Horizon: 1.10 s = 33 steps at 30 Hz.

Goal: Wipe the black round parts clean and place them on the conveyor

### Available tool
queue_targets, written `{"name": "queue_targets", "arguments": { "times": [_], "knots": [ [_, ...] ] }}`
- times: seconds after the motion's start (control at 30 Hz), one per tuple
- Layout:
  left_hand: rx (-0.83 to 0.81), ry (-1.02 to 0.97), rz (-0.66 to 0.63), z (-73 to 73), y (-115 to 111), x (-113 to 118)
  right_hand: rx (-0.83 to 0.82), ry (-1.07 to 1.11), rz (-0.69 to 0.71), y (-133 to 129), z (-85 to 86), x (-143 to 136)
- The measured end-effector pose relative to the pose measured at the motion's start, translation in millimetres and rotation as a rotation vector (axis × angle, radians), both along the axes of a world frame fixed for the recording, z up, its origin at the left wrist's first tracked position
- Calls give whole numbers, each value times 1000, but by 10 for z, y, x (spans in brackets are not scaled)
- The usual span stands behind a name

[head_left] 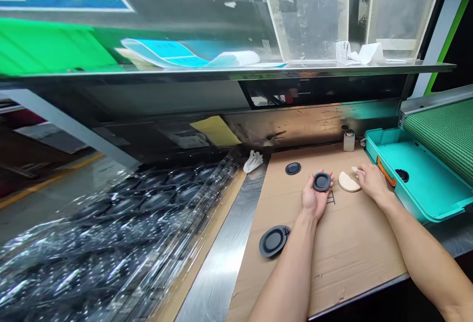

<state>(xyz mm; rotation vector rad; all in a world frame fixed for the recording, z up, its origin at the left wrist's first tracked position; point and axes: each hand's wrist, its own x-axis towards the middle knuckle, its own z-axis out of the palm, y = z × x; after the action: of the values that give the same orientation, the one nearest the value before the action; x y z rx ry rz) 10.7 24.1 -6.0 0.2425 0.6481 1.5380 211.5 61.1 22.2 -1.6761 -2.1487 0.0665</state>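
A black round plastic lid (321, 181) rests on the upturned palm and fingers of my left hand (315, 199), which curls around its edge. My right hand (372, 181) is at the edge of a cream round pad (347, 182), its fingers pinched together on a small white piece (356, 170) whose kind I cannot make out. Behind my left hand lies a smaller black disc (293, 168). Closer to me, beside my left forearm, are black round parts (272, 241), partly overlapping. All of these lie on a brown cardboard sheet (281, 199).
A teal tray (428, 184) holding a black ring (402, 175) stands at the right, beside a green conveyor belt (447, 125). At the back are a small bottle (349, 141) and a crumpled white wipe (253, 161). Clear plastic trays of black parts (121, 233) fill the left. A metal shelf (236, 73) overhangs.
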Motion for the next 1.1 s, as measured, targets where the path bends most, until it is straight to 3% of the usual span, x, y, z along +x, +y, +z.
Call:
{"name": "queue_targets", "arguments": {
  "times": [0.13, 0.2, 0.37, 0.53, 0.7, 0.83, 1.0, 1.1],
  "knots": [
    [28, -1, -66, -21, -3, 87, 157, 201, 311, -138, -82, -263],
    [59, 2, -100, -49, -5, 139, 157, 194, 367, -237, -137, -413],
    [58, 41, -142, -105, -8, 183, 47, 27, 405, -379, -149, -541],
    [36, 58, -68, -76, 2, 152, 3, -114, 216, -378, -68, -460],
    [-14, 37, -6, -49, 7, 102, 65, -41, 188, -366, -61, -446],
    [0, 11, 8, -75, 17, 79, 192, 183, 192, -339, -73, -443],
    [78, -15, -140, -112, -3, 187, 253, 238, 429, -361, -163, -538],
    [112, 12, -199, -125, -27, 247, 242, 185, 321, -348, -194, -551]
  ]
}}
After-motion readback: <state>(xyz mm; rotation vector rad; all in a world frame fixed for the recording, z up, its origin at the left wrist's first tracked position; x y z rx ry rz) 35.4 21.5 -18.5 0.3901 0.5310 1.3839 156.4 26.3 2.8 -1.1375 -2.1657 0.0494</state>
